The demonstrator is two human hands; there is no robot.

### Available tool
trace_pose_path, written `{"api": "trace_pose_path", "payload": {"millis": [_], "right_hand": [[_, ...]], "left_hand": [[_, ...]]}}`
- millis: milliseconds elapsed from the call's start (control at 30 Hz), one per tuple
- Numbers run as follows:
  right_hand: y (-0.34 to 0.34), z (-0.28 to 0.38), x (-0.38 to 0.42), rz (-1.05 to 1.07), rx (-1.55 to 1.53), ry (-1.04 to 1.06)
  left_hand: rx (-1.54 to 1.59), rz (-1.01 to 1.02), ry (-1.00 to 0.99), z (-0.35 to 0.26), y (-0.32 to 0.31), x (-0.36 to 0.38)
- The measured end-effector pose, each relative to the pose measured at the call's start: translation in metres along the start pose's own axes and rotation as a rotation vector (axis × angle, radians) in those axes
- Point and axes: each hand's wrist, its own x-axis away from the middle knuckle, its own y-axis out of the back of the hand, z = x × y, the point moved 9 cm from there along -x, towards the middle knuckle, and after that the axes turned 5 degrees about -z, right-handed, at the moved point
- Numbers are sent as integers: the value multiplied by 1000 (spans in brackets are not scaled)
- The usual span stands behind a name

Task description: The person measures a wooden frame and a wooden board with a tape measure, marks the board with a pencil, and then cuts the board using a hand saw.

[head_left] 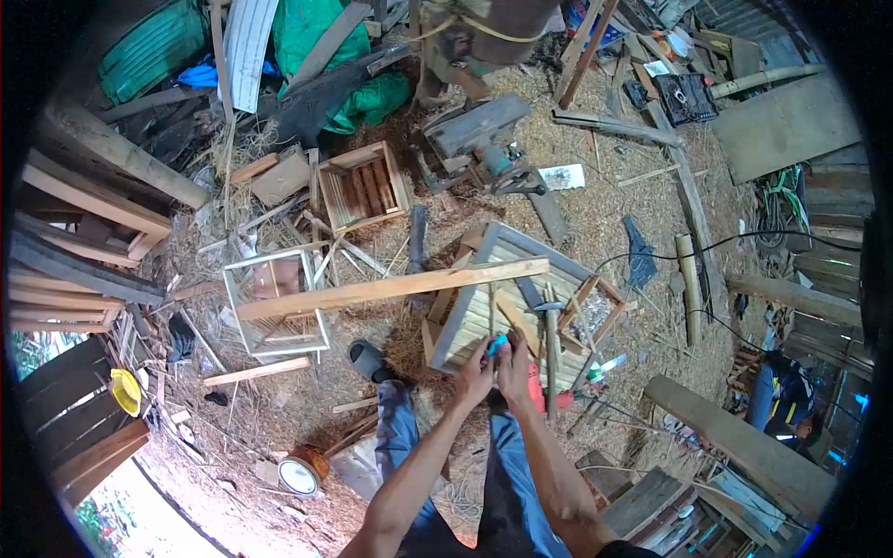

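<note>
Both hands meet over the near edge of a slatted wooden panel [465, 325] with a grey frame. A small blue object [498, 344] sits between the fingertips; its kind is too small to make out. My left hand [475, 377] is closed on it from one side. From the other side my right hand [513, 370] closes around it too. Just right of the hands lies a hammer [552, 339], head toward the far side. A red power tool [539, 389] is partly hidden behind my right hand. Past the hammer, a small wooden box [615, 322] holds what look like nails.
A long wooden plank [391, 289] crosses the panel's left part and a white frame [324, 325]. Farther off stand a wooden crate [404, 191] and a bench vise [498, 160]. Wood shavings cover the ground. A black cable [684, 251] runs right; a person [786, 395] is at far right.
</note>
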Motion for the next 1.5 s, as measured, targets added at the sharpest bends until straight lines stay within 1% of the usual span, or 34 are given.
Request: {"api": "trace_pose_path", "payload": {"millis": [33,67,100,167,233,300,333,367,400,433,467,500,533,567,633,667,700,733,767,833,867,900,967,1000,1033,1100,1133,1233,1267,1300,1333,1367,1400,1500], "right_hand": [[2,0,-4,75,-62,-5],[5,5,-4,152,-84,26],[3,-6,-4,193,-39,92],[16,12,0,236,69,214],[36,26,2,263,73,241],[49,9,11,569,174,-47],[48,-36,4,541,-67,112],[66,-16,15,611,-73,150],[80,9,27,706,-71,194],[80,-12,37,678,-713,-444],[85,-6,47,956,-566,-577],[81,-50,26,954,-297,-278],[77,-94,5,896,-8,0],[61,-44,16,985,23,80],[83,7,80,1202,-138,-331],[76,29,104,1268,-77,-301],[65,55,130,1280,188,18],[52,80,166,1277,431,360],[44,99,209,1354,481,406],[38,122,291,1543,501,358],[32,114,319,1570,598,390],[27,115,353,1606,631,429],[37,93,426,1781,782,585],[45,76,459,1817,823,611],[53,56,492,1848,849,640],[79,17,546,1972,941,640],[95,2,573,2024,959,741],[145,-57,630,2137,1020,805],[161,-71,653,2179,1042,1124],[173,-79,672,2180,1023,1139],[188,-91,687,2200,1083,1109],[199,-100,695,2210,1146,1077],[196,-109,699,2109,1269,1286],[213,-104,734,2108,1253,1435]], "left_hand": [[10,-81,23,3,-9,0],[-348,-289,-174,18,-10,-1],[-319,-305,-97,24,-11,-3],[-259,-375,-69,32,-6,1],[-226,-480,-36,25,-3,22],[-91,-378,243,19,-4,54],[-147,-419,201,-13,2,84],[-204,-495,183,-35,11,116],[-15,-476,167,-27,6,136],[180,-471,136,-13,3,155],[262,-545,77,-9,5,182],[336,-610,13,-10,9,213],[396,-737,29,-9,15,254],[495,-780,76,-10,27,283],[647,-870,120,-4,32,339],[681,-952,213,16,34,372],[719,-1032,317,41,30,404],[683,-1153,246,62,28,436],[741,-1235,269,79,18,468],[608,-1399,473,107,2,536],[534,-1538,365,131,-11,555],[571,-1587,375,134,-21,584],[995,-1625,482,148,-66,634],[870,-1715,560,168,-87,654],[901,-1752,570,179,-108,675],[1191,-1810,451,196,-154,700],[1244,-1835,453,203,-178,711],[1209,-1829,544,214,-249,758],[1283,-1792,594,213,-275,767],[1326,-1765,636,219,-287,790],[1497,-1848,479,247,-309,773],[1479,-1850,505,247,-323,791],[1463,-1849,533,245,-337,807],[1481,-1856,519,277,-371,824]]}}
